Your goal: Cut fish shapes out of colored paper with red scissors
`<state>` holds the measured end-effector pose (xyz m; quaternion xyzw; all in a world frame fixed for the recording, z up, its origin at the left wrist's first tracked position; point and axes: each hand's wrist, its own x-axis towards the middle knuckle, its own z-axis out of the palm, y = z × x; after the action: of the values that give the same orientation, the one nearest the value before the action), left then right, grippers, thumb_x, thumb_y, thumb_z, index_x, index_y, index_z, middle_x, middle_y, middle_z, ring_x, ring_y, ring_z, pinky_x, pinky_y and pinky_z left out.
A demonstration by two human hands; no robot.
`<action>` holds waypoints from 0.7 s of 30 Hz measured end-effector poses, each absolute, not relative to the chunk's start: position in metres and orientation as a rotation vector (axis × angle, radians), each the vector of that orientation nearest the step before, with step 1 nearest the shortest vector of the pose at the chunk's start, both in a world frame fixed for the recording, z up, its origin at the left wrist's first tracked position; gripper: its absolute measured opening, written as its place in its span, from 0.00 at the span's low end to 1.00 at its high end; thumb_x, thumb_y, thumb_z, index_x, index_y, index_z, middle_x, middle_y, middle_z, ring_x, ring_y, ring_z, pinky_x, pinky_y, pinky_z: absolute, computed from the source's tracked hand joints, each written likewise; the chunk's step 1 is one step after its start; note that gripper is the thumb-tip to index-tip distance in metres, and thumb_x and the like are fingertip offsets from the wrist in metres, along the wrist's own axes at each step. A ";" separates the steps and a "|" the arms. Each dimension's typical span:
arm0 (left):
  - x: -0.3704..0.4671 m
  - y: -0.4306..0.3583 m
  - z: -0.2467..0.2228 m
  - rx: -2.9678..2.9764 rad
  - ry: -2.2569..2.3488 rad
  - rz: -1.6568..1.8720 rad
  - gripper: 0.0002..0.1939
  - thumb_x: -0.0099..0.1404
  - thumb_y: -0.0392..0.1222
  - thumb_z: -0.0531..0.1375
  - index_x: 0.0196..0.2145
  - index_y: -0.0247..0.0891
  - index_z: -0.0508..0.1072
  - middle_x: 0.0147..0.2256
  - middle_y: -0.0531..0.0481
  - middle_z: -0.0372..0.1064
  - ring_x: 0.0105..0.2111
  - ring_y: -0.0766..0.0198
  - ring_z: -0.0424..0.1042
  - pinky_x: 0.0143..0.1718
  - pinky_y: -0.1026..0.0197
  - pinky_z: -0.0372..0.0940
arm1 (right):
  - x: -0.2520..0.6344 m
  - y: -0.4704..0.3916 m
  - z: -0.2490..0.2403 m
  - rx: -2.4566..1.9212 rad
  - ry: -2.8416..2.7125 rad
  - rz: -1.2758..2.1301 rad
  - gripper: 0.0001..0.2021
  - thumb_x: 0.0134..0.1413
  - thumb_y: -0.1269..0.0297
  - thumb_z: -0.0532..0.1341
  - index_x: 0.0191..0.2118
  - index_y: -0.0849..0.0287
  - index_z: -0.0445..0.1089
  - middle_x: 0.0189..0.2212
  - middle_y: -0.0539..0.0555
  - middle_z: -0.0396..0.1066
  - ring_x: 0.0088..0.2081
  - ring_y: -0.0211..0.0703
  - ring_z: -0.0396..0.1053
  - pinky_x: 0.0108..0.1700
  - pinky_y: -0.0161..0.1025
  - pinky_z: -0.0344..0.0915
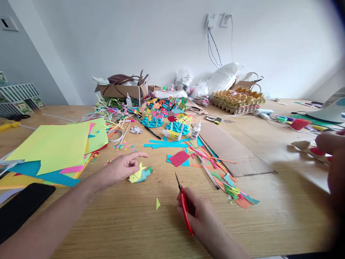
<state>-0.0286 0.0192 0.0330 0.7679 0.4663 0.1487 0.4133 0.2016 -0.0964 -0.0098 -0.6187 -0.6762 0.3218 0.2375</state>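
Note:
My right hand (198, 210) is wrapped round red-handled scissors (184, 212), their dark blades pointing up and away over the bare wood. My left hand (125, 166) hovers at a small pile of paper fish cutouts, its index finger stretched out and its thumb at the edge of the top one, a yellow paper fish (135, 176). Beneath that fish lie blue and green cutouts (147, 173), partly covered. A small yellow paper scrap (157, 204) lies between my hands. Beyond them, a dark pink paper piece (179, 158) rests on a blue one.
Coloured sheets (51, 144) and a black phone (25, 203) lie left. Glue bottles, including a white one (196, 131), stand or lie before blue bases with paper fish (176, 126). Cardboard (229, 147), a pen (207, 172) and paper scraps (237, 192) are right. Another person's blurred hand (334, 151) shows far right.

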 end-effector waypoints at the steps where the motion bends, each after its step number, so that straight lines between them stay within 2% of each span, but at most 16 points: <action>1: -0.028 0.020 0.026 1.971 1.189 0.372 0.21 0.58 0.41 0.51 0.50 0.37 0.64 0.19 0.62 0.50 0.19 0.69 0.52 0.22 0.68 0.48 | 0.201 -0.098 -0.009 -1.729 -1.922 0.838 0.05 0.50 0.70 0.52 0.26 0.58 0.59 0.22 0.51 0.68 0.24 0.40 0.64 0.25 0.34 0.53; 3: -0.027 0.021 0.015 2.055 1.232 0.351 0.23 0.59 0.41 0.50 0.52 0.38 0.63 0.19 0.61 0.52 0.19 0.69 0.54 0.21 0.68 0.49 | 0.200 -0.099 -0.007 -1.786 -2.044 0.758 0.06 0.52 0.70 0.51 0.26 0.59 0.61 0.24 0.53 0.71 0.25 0.42 0.66 0.25 0.34 0.52; 5: -0.027 0.022 0.007 2.181 1.267 0.296 0.21 0.60 0.41 0.49 0.51 0.40 0.65 0.21 0.58 0.60 0.21 0.68 0.59 0.22 0.68 0.51 | 0.202 -0.100 -0.004 -1.861 -2.144 0.707 0.07 0.54 0.69 0.52 0.28 0.59 0.64 0.26 0.56 0.74 0.27 0.45 0.70 0.26 0.35 0.51; 8: -0.030 0.025 0.001 2.293 1.263 0.231 0.17 0.61 0.38 0.49 0.45 0.44 0.71 0.32 0.53 0.71 0.30 0.63 0.68 0.29 0.65 0.57 | 0.207 -0.101 -0.001 -2.029 -2.251 0.653 0.07 0.54 0.69 0.54 0.30 0.59 0.69 0.29 0.58 0.76 0.30 0.49 0.72 0.25 0.36 0.50; 10: -0.032 0.026 -0.001 2.344 1.261 0.206 0.16 0.60 0.36 0.50 0.43 0.45 0.72 0.39 0.51 0.72 0.38 0.60 0.69 0.37 0.62 0.59 | 0.212 -0.101 0.000 -2.106 -2.291 0.619 0.06 0.52 0.69 0.56 0.31 0.59 0.71 0.30 0.58 0.76 0.31 0.51 0.73 0.25 0.36 0.50; 14: -0.031 0.022 0.002 2.460 1.331 0.230 0.18 0.59 0.33 0.50 0.46 0.41 0.69 0.45 0.45 0.67 0.47 0.54 0.63 0.47 0.54 0.55 | 0.221 -0.102 0.001 -2.128 -2.311 0.559 0.05 0.53 0.68 0.58 0.33 0.59 0.71 0.31 0.59 0.76 0.33 0.52 0.74 0.26 0.36 0.51; 17: -0.022 0.007 0.006 2.527 1.317 0.219 0.16 0.60 0.32 0.50 0.44 0.40 0.70 0.43 0.45 0.66 0.46 0.54 0.63 0.48 0.53 0.56 | 0.224 -0.101 0.003 -2.148 -2.334 0.480 0.06 0.54 0.68 0.57 0.32 0.61 0.71 0.31 0.60 0.75 0.31 0.52 0.74 0.25 0.37 0.51; 21: 0.000 -0.021 0.005 2.628 0.929 -0.016 0.10 0.58 0.31 0.53 0.37 0.39 0.70 0.38 0.48 0.69 0.40 0.58 0.67 0.42 0.58 0.61 | 0.221 -0.095 0.006 -2.132 -2.391 0.356 0.06 0.55 0.71 0.56 0.33 0.61 0.71 0.31 0.59 0.74 0.30 0.51 0.74 0.24 0.37 0.52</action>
<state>-0.0001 -0.0215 0.0053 0.9280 0.3282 -0.0057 0.1762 0.2210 -0.0953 0.0059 -0.6610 -0.7411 0.1103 -0.0410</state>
